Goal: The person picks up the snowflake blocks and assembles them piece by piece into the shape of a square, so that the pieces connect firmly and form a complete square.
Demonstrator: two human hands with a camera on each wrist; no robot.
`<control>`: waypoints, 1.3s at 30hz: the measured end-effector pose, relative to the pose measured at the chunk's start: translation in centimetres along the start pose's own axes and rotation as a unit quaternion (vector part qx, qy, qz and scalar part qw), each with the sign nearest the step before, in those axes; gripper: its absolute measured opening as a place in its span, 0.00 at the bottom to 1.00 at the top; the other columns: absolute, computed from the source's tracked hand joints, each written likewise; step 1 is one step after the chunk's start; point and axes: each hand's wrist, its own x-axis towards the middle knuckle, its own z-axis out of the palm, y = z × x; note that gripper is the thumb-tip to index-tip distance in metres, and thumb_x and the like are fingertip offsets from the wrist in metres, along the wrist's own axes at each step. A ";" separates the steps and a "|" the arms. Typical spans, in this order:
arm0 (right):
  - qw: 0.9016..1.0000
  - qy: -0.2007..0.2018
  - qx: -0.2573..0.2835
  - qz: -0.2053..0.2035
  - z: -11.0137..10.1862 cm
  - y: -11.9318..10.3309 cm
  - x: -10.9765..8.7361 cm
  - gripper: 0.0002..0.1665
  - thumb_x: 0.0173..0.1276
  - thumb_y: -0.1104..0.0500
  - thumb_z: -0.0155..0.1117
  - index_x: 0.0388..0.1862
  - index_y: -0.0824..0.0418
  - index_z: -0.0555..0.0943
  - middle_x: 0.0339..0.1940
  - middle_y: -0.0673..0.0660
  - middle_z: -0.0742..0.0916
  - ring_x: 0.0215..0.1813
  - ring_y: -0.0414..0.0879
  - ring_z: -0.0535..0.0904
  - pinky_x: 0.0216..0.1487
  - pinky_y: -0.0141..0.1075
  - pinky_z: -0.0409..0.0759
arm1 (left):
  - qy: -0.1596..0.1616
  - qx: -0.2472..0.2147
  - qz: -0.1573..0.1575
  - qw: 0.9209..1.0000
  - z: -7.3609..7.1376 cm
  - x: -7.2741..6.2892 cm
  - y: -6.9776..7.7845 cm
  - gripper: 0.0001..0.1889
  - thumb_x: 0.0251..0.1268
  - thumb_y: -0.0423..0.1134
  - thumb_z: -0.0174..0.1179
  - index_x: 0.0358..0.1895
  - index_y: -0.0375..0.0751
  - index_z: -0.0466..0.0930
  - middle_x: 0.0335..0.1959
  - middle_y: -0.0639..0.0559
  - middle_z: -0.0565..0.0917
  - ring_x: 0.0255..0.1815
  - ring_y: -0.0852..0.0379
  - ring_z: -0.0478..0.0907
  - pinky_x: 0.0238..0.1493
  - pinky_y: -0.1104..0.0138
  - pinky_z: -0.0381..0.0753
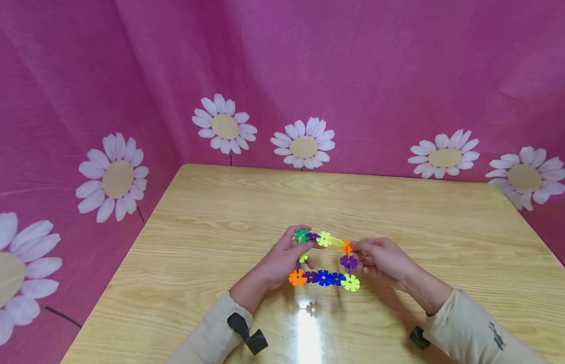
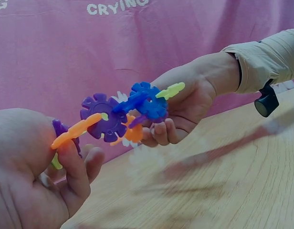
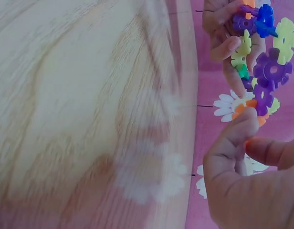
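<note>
Several notched plastic flower discs, slotted together, form a roughly square ring (image 1: 323,277) held above the table. My left hand (image 1: 280,258) grips its left side, around the green disc (image 1: 302,235) and a yellow one below it. At the far right corner my right hand (image 1: 386,259) pinches the orange disc (image 1: 346,246); in the right wrist view, thumb and forefinger meet on that orange disc (image 3: 252,110). Below it hangs a purple disc (image 1: 349,262). The near side runs from an orange disc (image 1: 298,277) through purple and blue to a yellow disc (image 1: 350,282).
The wooden table (image 1: 246,202) spreads beneath both hands. A pink cloth (image 1: 355,76) printed with white daisies hangs behind it and on the left. Black straps (image 1: 248,333) are on the sleeves. A bright reflection lies on the tabletop near the front.
</note>
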 end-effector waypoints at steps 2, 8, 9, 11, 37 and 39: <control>1.000 0.016 -0.002 -0.008 0.0 -0.1 -0.2 0.19 0.78 0.55 0.53 0.51 0.72 0.76 0.32 0.49 0.83 0.30 0.37 0.79 0.35 0.27 0.82 | 0.008 0.000 0.000 1.000 0.1 0.0 0.0 0.24 0.81 0.42 0.46 0.73 0.46 0.55 0.60 0.44 0.83 0.30 0.60 0.81 0.33 0.72 0.70; 0.997 0.060 -0.030 -0.036 -0.1 -0.3 -1.0 0.23 0.78 0.52 0.53 0.54 0.74 0.76 0.35 0.51 0.83 0.33 0.39 0.79 0.37 0.31 0.84 | 0.021 -0.006 0.002 1.000 0.3 0.1 0.0 0.25 0.80 0.42 0.47 0.74 0.45 0.54 0.61 0.43 0.82 0.31 0.61 0.83 0.33 0.73 0.69; 0.996 0.066 -0.033 -0.041 -0.1 -0.3 -1.1 0.23 0.78 0.52 0.53 0.55 0.74 0.76 0.36 0.51 0.83 0.33 0.39 0.80 0.38 0.31 0.84 | 0.023 -0.006 0.001 1.000 0.4 0.2 -0.1 0.25 0.80 0.43 0.47 0.73 0.45 0.54 0.62 0.43 0.82 0.31 0.61 0.83 0.32 0.73 0.69; 0.995 0.075 -0.039 -0.052 0.0 -0.4 -1.3 0.24 0.79 0.52 0.53 0.55 0.74 0.76 0.36 0.51 0.83 0.34 0.39 0.80 0.39 0.33 0.84 | 0.027 -0.009 -0.002 1.000 0.4 0.2 -0.1 0.25 0.80 0.43 0.47 0.73 0.46 0.54 0.62 0.43 0.81 0.32 0.61 0.83 0.30 0.74 0.67; 0.989 0.128 -0.036 -0.062 0.6 -0.1 -1.4 0.23 0.77 0.52 0.56 0.54 0.73 0.78 0.35 0.49 0.86 0.35 0.40 0.82 0.39 0.34 0.84 | 0.020 -0.001 0.005 1.000 1.0 0.5 0.0 0.24 0.80 0.44 0.48 0.72 0.45 0.54 0.63 0.41 0.81 0.30 0.61 0.84 0.29 0.73 0.69; 0.989 0.130 -0.039 -0.063 0.6 -0.1 -1.4 0.23 0.77 0.53 0.56 0.53 0.73 0.78 0.35 0.49 0.86 0.35 0.40 0.83 0.39 0.34 0.84 | 0.019 -0.001 0.006 1.000 1.0 0.6 -0.1 0.23 0.80 0.43 0.48 0.72 0.45 0.55 0.63 0.40 0.80 0.30 0.61 0.84 0.30 0.73 0.70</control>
